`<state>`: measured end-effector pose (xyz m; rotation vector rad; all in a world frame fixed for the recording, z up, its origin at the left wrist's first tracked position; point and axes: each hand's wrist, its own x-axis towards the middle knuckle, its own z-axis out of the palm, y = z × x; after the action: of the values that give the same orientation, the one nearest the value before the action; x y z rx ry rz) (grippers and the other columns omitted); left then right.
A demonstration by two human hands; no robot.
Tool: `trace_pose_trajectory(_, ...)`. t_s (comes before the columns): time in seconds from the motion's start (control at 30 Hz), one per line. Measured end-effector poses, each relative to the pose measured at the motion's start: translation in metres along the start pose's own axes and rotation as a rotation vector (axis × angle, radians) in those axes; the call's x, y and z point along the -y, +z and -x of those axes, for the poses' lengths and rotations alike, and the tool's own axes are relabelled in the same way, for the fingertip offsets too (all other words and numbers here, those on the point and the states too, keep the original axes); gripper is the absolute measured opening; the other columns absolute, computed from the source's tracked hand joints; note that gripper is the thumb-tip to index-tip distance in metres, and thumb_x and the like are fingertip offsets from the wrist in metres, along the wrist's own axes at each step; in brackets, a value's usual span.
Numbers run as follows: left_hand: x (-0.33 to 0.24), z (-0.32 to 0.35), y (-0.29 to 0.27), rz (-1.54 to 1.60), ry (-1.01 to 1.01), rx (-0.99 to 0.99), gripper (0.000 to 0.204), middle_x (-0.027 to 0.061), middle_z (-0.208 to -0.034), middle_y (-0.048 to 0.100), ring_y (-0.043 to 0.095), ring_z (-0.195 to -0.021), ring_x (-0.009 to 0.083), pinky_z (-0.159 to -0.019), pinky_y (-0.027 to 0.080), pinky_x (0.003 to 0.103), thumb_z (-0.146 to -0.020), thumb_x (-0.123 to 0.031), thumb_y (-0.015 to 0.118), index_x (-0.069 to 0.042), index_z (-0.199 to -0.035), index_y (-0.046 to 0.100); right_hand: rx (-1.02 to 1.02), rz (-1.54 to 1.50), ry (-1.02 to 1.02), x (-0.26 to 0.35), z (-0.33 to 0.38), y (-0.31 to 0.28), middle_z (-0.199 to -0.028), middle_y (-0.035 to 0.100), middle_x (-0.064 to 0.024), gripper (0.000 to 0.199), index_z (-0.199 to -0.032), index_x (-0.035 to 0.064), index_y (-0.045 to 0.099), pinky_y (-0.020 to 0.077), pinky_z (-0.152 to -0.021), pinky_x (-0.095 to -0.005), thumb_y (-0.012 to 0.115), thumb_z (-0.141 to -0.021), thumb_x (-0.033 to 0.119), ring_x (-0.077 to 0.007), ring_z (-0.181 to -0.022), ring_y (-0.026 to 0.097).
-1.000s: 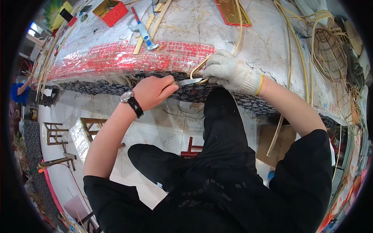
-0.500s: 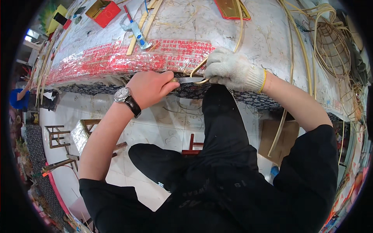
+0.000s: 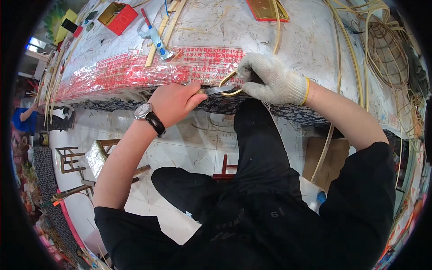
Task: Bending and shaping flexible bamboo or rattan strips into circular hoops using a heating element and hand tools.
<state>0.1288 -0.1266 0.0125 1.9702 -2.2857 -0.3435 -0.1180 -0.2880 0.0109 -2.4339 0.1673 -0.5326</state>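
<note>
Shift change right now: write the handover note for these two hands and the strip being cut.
Left hand: bare, wristwatch on, gripping a knife, blade pointing right at the table edge.
Right hand: white glove, pinching a looped bamboo strip against the blade.
The strip runs up across the table. A red-printed plastic sheet lies left along the edge; a clamp lies behind it.
Done: blade set on the loop.
Left: whether it is trimmed through cannot be seen; check.

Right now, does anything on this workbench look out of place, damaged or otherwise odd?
Only one hand is gloved: the right hand wears a white knit glove while pinching a thin bamboo strip, and the bare left hand works a knife blade against it. Fine shavings litter the table. Nothing looks broken.
</note>
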Motion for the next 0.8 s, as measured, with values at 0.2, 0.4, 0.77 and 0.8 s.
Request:
trace_pose_trajectory(0.2,-0.001,-0.004,0.0,-0.001,0.004,-0.027,0.035,0.0165,-0.073,0.064,0.064,-0.072,0.0396,-0.062,0.049,0.051,-0.1,-0.044,0.049,-0.01,-0.094,0.057,-0.024,0.002,-0.011,-0.002,0.001,0.001,-0.081,0.058,-0.0116,0.022,-0.099,0.0034,0.055,0.0493,-0.069,-0.0379,0.066,-0.08,0.002,-0.0288,-0.073,0.058)
trace_pose_trajectory(0.4,-0.007,-0.011,-0.005,-0.028,-0.044,0.005,0.035,0.0171,-0.074,0.064,0.064,-0.073,0.04,-0.062,0.049,0.052,-0.1,-0.042,0.05,-0.009,-0.092,0.057,-0.035,0.018,0.002,0.0,0.001,0.001,-0.081,0.058,-0.0114,0.018,-0.099,0.0034,0.055,0.0491,-0.069,-0.0379,0.064,-0.083,0.004,-0.0287,-0.074,0.058)
trace_pose_trajectory(0.77,0.003,0.015,0.007,0.264,-0.027,0.013,0.03,0.0188,-0.071,0.059,0.06,-0.072,0.0427,-0.062,0.043,0.052,-0.099,-0.035,0.053,-0.007,-0.089,0.052,-0.32,0.097,0.248,0.005,-0.001,-0.032,-0.087,0.066,-0.0166,0.023,-0.105,0.0008,0.057,0.0541,-0.076,-0.0372,0.064,-0.088,0.015,-0.0328,-0.078,0.066)
trace_pose_trajectory(0.8,0.003,0.015,0.005,0.24,-0.025,0.019,0.03,0.0189,-0.071,0.059,0.059,-0.072,0.0429,-0.062,0.043,0.052,-0.099,-0.035,0.053,-0.006,-0.088,0.052,-0.344,0.254,0.346,0.007,-0.003,-0.046,-0.09,0.068,-0.0186,0.026,-0.107,-0.0001,0.058,0.0548,-0.077,-0.0387,0.063,-0.088,0.018,-0.0344,-0.081,0.067)
